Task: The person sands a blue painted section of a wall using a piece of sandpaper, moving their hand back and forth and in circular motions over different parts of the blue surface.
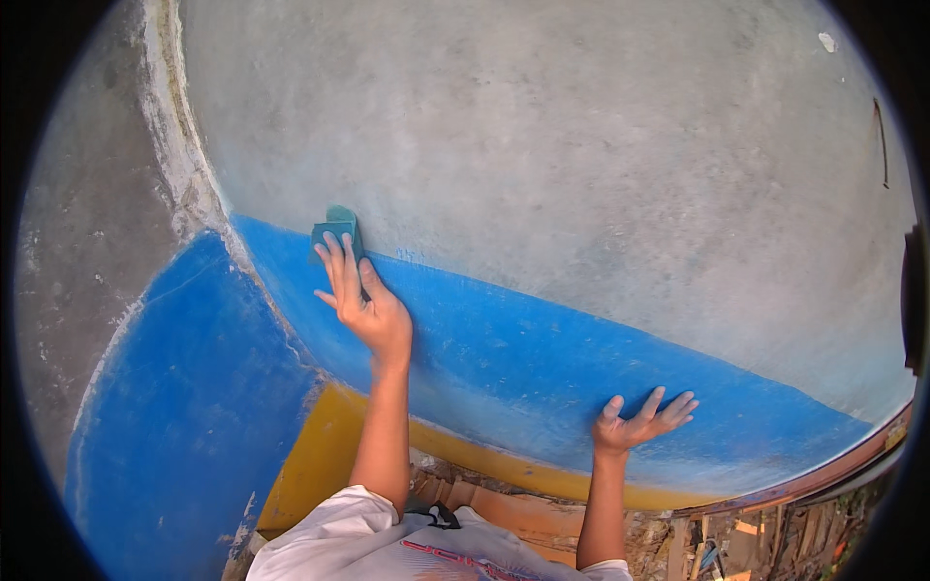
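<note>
A large surface (542, 145), bare grey above with a blue painted band (484, 339) below it, curves in front of me. My left hand (370, 308) reaches up to the top edge of the band. Its fingers lie over a folded green sheet, seemingly sandpaper (339, 229), and hold it flat against the surface. Part of the sheet is hidden under the fingers. Farther right and lower, my right hand (635, 424) is empty, its fingers spread on or just over the blue paint; contact is hard to tell.
A pale rough seam (184, 145) runs down on the left, beside another blue panel (184, 407). Yellow paint (484, 460) edges the bottom. Wood scraps and debris (746, 542) lie on the ground at lower right. A dark object (913, 300) stands at the right rim.
</note>
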Demonstrator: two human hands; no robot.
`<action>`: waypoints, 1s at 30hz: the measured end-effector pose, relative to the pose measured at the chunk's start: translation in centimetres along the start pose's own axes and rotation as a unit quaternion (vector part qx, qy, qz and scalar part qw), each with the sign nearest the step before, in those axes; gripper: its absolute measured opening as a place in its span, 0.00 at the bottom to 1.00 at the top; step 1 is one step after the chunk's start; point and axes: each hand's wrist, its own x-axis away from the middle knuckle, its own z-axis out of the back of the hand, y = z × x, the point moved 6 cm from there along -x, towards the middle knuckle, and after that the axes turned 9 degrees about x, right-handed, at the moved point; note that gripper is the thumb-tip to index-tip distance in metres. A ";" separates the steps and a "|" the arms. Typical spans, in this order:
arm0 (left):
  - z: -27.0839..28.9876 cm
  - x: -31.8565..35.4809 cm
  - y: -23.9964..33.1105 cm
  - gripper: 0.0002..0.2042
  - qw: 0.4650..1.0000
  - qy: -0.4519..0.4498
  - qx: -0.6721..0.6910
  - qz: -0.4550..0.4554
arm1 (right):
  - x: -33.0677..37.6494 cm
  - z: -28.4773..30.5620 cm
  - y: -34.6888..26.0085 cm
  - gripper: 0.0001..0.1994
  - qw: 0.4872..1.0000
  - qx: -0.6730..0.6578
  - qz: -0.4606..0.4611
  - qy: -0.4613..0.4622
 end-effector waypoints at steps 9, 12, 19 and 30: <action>-1.3 9.6 3.7 0.20 0.951 -0.223 0.000 -0.214 | 0.0 0.2 0.7 0.31 1.000 0.004 0.004 0.004; 2.2 0.1 -4.5 0.20 0.996 0.033 0.063 0.051 | 0.2 0.1 0.2 0.32 1.000 0.008 0.000 -0.005; -1.2 12.3 5.2 0.19 0.933 -0.269 0.085 -0.223 | 0.1 0.3 -0.3 0.32 1.000 -0.012 0.003 0.008; 2.4 0.5 -4.0 0.20 0.995 -0.077 0.034 -0.056 | 0.6 -0.1 -0.7 0.31 1.000 0.011 -0.007 0.000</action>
